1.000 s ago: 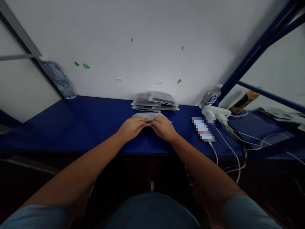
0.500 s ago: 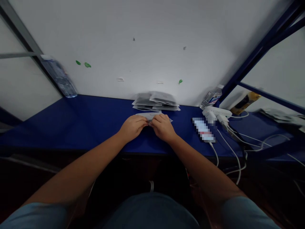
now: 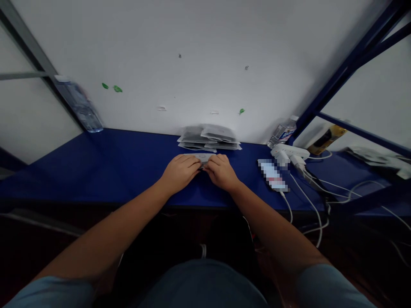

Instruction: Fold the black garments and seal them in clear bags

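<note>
A pale, semi-transparent packet [image 3: 204, 157] lies between my hands at the middle of the blue desk [image 3: 128, 167]. My left hand [image 3: 181, 172] grips its left part with curled fingers. On the other side, my right hand [image 3: 221, 171] pinches the packet's right part. My fingers cover most of it, and its contents cannot be made out. Just behind, several similar packets [image 3: 195, 134] are piled in two overlapping stacks against the white wall.
A phone [image 3: 272, 175] on a cable lies to the right, beside a white power strip [image 3: 292, 151] with plugs and cords. Bottles stand at the far left [image 3: 80, 105] and right [image 3: 283, 131]. Blue frame bars rise at the right.
The fingers of both hands have shifted slightly on the packet, and its right corner no longer shows past my right hand. The view has moved a little.
</note>
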Action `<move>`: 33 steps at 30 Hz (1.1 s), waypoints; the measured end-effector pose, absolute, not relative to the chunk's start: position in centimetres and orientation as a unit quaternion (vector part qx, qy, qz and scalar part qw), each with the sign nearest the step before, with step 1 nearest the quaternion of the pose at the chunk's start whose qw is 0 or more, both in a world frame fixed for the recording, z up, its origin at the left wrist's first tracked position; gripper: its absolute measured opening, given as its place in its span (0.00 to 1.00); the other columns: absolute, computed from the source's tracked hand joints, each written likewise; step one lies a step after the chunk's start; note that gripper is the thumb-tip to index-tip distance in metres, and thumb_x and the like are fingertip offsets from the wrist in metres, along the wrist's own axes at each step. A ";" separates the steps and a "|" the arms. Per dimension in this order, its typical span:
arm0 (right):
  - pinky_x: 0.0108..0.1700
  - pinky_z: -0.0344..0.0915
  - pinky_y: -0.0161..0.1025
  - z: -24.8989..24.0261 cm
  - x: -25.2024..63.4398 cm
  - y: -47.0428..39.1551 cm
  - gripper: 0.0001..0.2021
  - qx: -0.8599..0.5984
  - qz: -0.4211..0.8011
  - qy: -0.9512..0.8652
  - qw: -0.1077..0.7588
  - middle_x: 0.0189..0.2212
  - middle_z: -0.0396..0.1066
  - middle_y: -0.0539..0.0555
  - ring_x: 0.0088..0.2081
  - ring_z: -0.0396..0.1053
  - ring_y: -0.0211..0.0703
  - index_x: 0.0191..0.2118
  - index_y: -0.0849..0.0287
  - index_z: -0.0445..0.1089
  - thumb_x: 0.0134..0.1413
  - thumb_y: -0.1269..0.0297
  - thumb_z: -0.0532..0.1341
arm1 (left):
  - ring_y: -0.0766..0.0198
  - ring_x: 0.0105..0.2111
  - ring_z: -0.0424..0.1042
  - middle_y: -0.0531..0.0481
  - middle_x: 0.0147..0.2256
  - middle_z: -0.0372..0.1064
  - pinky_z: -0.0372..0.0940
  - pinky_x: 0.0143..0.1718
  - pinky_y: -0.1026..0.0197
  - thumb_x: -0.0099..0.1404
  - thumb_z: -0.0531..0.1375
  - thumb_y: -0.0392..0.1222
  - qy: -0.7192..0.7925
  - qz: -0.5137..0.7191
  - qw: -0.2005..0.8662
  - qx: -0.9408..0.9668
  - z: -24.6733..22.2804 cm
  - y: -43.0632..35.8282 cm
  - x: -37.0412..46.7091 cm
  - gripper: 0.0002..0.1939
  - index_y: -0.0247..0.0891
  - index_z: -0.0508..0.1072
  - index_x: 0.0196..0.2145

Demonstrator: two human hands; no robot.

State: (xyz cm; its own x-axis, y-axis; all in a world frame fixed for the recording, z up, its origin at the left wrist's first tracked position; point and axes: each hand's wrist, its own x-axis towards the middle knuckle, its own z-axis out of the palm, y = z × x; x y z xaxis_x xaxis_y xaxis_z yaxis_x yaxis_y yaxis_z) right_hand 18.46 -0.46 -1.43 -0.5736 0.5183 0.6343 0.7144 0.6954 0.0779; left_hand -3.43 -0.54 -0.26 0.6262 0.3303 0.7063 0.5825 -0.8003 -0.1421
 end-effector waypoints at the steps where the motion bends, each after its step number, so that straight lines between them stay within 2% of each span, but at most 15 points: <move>1: 0.44 0.54 0.45 -1.4 18.4 -0.5 0.12 -0.347 -0.161 -0.875 0.298 0.34 0.70 0.55 0.38 0.61 0.47 0.35 0.56 0.72 0.71 0.64 0.56 | 0.53 0.45 0.78 0.43 0.42 0.80 0.70 0.46 0.50 0.74 0.56 0.38 -0.263 -0.335 0.189 -0.885 -0.3 -0.7 -3.3 0.11 0.37 0.79 0.43; 7: 0.45 0.56 0.46 -1.3 18.7 -0.6 0.06 -0.338 -0.133 -0.877 0.314 0.39 0.73 0.57 0.42 0.65 0.49 0.43 0.57 0.73 0.67 0.62 0.61 | 0.58 0.39 0.78 0.47 0.40 0.80 0.68 0.42 0.54 0.76 0.54 0.38 -0.278 -0.346 0.195 -0.875 -0.8 -0.5 -3.4 0.14 0.39 0.80 0.39; 10: 0.43 0.56 0.45 -1.4 18.8 -0.3 0.05 -0.338 -0.120 -0.875 0.325 0.40 0.73 0.57 0.41 0.66 0.48 0.40 0.58 0.73 0.66 0.65 0.61 | 0.59 0.38 0.78 0.48 0.39 0.81 0.67 0.41 0.55 0.75 0.54 0.38 -0.264 -0.365 0.197 -0.871 -0.8 -0.4 -3.6 0.14 0.40 0.80 0.38; 17: 0.41 0.55 0.44 -1.8 18.7 0.1 0.10 -0.313 -0.092 -0.887 0.328 0.32 0.72 0.54 0.37 0.65 0.45 0.32 0.57 0.73 0.67 0.65 0.60 | 0.60 0.38 0.78 0.50 0.38 0.81 0.63 0.40 0.55 0.77 0.52 0.40 -0.247 -0.337 0.204 -0.885 -0.9 -0.1 -3.4 0.16 0.41 0.79 0.37; 25: 0.42 0.56 0.44 -2.1 18.8 0.3 0.10 -0.321 -0.095 -0.885 0.323 0.34 0.72 0.55 0.38 0.66 0.46 0.35 0.57 0.74 0.68 0.64 0.59 | 0.59 0.36 0.75 0.48 0.34 0.78 0.62 0.40 0.54 0.77 0.51 0.39 -0.264 -0.308 0.207 -0.890 -0.7 -0.5 -3.2 0.16 0.39 0.78 0.36; 29: 0.44 0.57 0.44 -1.7 18.5 0.0 0.06 -0.322 -0.083 -0.889 0.316 0.39 0.74 0.56 0.42 0.67 0.48 0.42 0.57 0.74 0.68 0.62 0.60 | 0.59 0.35 0.74 0.48 0.33 0.77 0.61 0.39 0.54 0.76 0.51 0.38 -0.261 -0.309 0.196 -0.893 -0.7 -0.7 -3.2 0.17 0.38 0.78 0.36; 33: 0.44 0.57 0.44 -1.5 18.3 -0.2 0.11 -0.311 -0.106 -0.894 0.305 0.36 0.74 0.55 0.41 0.66 0.46 0.36 0.56 0.74 0.70 0.61 0.58 | 0.60 0.33 0.73 0.48 0.32 0.76 0.61 0.38 0.54 0.76 0.50 0.38 -0.253 -0.303 0.209 -0.895 -0.7 -0.8 -3.1 0.18 0.38 0.77 0.33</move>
